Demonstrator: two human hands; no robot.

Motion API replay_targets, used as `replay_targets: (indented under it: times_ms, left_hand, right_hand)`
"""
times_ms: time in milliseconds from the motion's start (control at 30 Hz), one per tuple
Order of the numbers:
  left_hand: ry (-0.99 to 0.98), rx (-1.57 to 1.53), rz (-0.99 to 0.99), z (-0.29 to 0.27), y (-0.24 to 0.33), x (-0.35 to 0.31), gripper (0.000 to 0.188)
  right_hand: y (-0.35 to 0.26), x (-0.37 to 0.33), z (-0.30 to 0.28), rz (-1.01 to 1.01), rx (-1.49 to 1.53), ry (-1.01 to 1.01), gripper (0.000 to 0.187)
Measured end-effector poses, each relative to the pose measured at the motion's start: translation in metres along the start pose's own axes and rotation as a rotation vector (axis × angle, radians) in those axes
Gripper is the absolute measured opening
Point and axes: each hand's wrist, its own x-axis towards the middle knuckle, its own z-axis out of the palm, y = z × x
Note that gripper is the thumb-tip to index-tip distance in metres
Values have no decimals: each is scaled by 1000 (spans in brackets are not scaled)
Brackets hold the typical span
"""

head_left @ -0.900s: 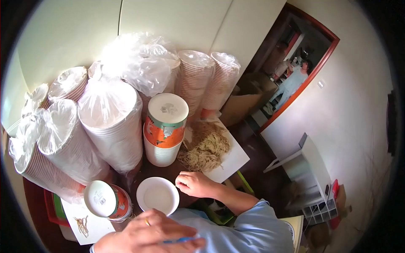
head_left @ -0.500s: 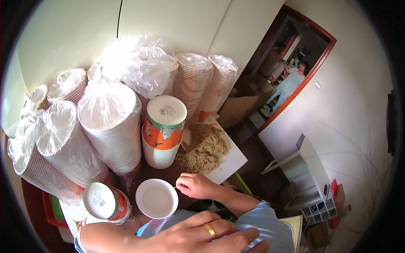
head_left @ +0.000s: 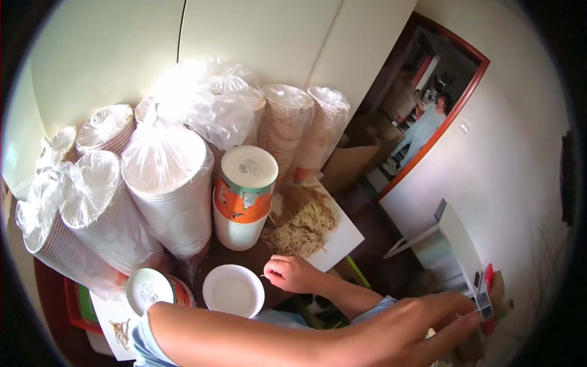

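My right hand (head_left: pixel 293 273) is closed in a pinch on the end of a thin tan cord (head_left: pixel 263 275), beside the rim of a white paper tub (head_left: pixel 233 291) with its opening facing up. My left forearm crosses the lower part of the view. The left hand (head_left: pixel 437 324) reaches far to the right with fingers stretched apart; a ring is partly visible on it. Left of the tub, partly hidden by my forearm, stands an upside-down orange printed paper tub (head_left: pixel 150 290). A tangled pile of tan cords (head_left: pixel 299 223) lies on a white board beyond my right hand.
Behind stand several tall stacks of paper tubs (head_left: pixel 168 189) in clear plastic bags. An upside-down orange tub (head_left: pixel 244 199) tops a white stack. A few cord loops (head_left: pixel 120 333) lie on white card at left. A grey-white shelf unit (head_left: pixel 449 244) stands right; another person (head_left: pixel 425 125) is in the doorway.
My left hand has swung right, from in front of my body to near the shelf unit. My right hand keeps its pinch beside the tub. The whole view has shifted slightly.
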Motion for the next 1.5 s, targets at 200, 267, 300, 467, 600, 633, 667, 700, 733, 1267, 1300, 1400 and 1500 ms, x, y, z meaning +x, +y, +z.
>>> replay_targets:
  times_ms: [200,267,300,467,600,633,667,700,733,1267,1300,1400,1500]
  left_hand:
    - [-204,-716,89,22,-20,-1,59]
    - [-251,-820,206,22,-27,-6,67]
    - [-277,-867,268,22,-26,-8,71]
    - [-283,-848,365,11,-25,-42,96]
    - [-240,-451,143,-14,-7,-71,106]
    - [-78,-573,208,-5,-20,-86,106]
    - [81,-691,274,-1,-31,-101,105]
    - [334,-696,215,-6,-37,-118,101]
    - [451,-527,77,-19,-48,-138,96]
    - [1503,458,-364,-9,-212,-300,24]
    - [1505,458,-362,-5,-207,-298,24]
    - [1526,602,-546,2,-197,-298,25]
    - [1573,757,-654,10,-201,-305,27]
  right_hand:
    - [1,-3,4,-31,21,6,7]
    - [2,-4,3,-29,40,18,6]
    - [1,-4,3,-35,36,19,6]
    - [4,-4,0,4,36,7,6]
    - [8,-7,-17,-15,33,69,5]
    - [13,-7,-22,24,18,103,5]
    - [17,-7,-31,27,8,151,5]
    - [21,-11,-44,52,-51,178,4]
    - [28,-15,-55,106,-58,153,5]
    - [29,-8,2,137,223,-100,8]
    - [28,-8,9,139,228,-100,7]
    - [24,-8,20,109,206,-83,8]
    - [25,-4,27,108,201,-109,8]
